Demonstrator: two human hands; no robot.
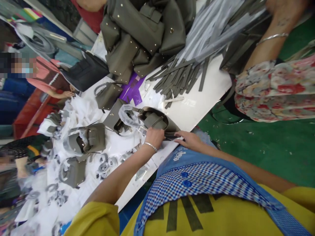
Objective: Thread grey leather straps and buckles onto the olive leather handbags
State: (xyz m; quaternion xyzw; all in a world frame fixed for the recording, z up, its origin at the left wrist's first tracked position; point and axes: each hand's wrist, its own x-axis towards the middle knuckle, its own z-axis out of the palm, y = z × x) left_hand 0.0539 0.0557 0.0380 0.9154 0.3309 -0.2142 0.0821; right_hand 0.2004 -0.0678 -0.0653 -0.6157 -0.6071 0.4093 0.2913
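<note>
An olive-grey handbag (176, 126) lies tipped on the white table right in front of me, its mouth showing a stuffed grey-green inside. A clear plastic wrap (128, 114) covers its handle. My left hand (155, 136), with a silver bangle at the wrist, is closed at the bag's near side. Close by, my right hand (189, 141) has its fingers pinched at a dark strap (169, 134) that runs between the two hands. The exact grip under the left fingers is hidden.
Olive bags (137, 36) are piled at the far side, beside a bundle of strips (182, 75). More bags (94, 137) and white paper (81, 109) cover the left. A co-worker's arm in a floral sleeve (278, 88) is at right; another person (51, 78) stands left.
</note>
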